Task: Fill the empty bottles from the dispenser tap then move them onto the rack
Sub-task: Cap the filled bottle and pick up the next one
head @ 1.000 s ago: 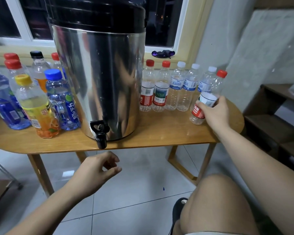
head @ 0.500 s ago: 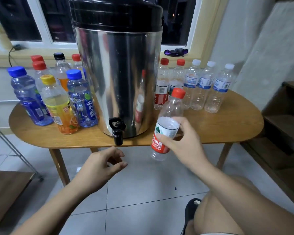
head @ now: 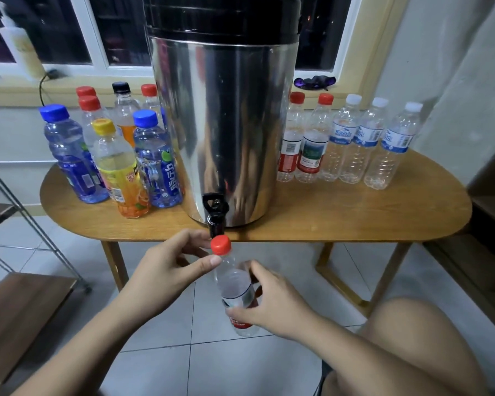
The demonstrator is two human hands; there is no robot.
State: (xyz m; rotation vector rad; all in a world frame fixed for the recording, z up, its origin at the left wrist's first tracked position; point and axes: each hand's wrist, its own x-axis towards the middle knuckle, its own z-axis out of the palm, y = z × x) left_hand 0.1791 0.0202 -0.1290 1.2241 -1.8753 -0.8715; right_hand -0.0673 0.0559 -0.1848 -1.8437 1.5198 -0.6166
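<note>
A steel dispenser (head: 226, 132) with a black lid stands on the wooden table (head: 355, 212); its black tap (head: 215, 212) juts over the front edge. Just below the tap I hold an empty clear bottle (head: 236, 290) with a red cap (head: 220, 244) and red label. My right hand (head: 272, 302) grips its body. My left hand (head: 166, 270) reaches to the cap, thumb and fingers open around it and touching its left side. Several empty bottles (head: 346, 144) stand in a row right of the dispenser.
Several coloured bottles (head: 117, 158) with blue, yellow, red and black caps stand left of the dispenser. A metal-framed rack with wooden shelves (head: 17, 307) is at the lower left. Dark shelving (head: 492, 212) lines the right wall. My bare knee (head: 412, 338) is at the lower right.
My right hand brought the red-capped bottle from the table's right end down to just under the tap. My left hand rose from below the table edge to the cap.
</note>
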